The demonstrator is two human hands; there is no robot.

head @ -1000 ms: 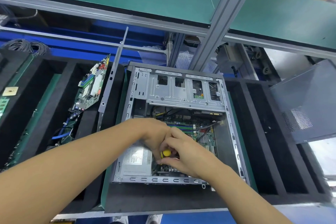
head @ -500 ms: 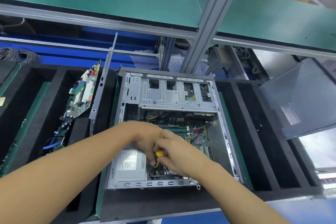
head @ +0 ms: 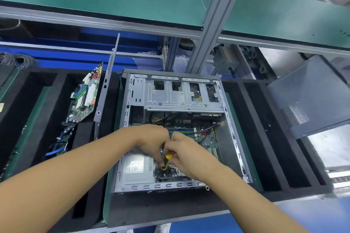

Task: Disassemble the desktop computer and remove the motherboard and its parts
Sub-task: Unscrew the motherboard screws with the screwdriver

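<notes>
Your right hand pinches the yellow top of the screwdriver, and your left hand curls its fingers round the lower handle. The tip is on the motherboard, just right of the power supply, inside the open case. Farther back, the drive cage overhangs the board's far edge. Bare case floor lies to the right.

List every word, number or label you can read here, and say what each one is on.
Nothing is legible.
On the power supply label: printed lines, too small and blurred.
On the motherboard in the case: markings too small.
On the loose board in the left foam tray: markings too small.
On the yellow tag at the left edge: blurred.
</notes>
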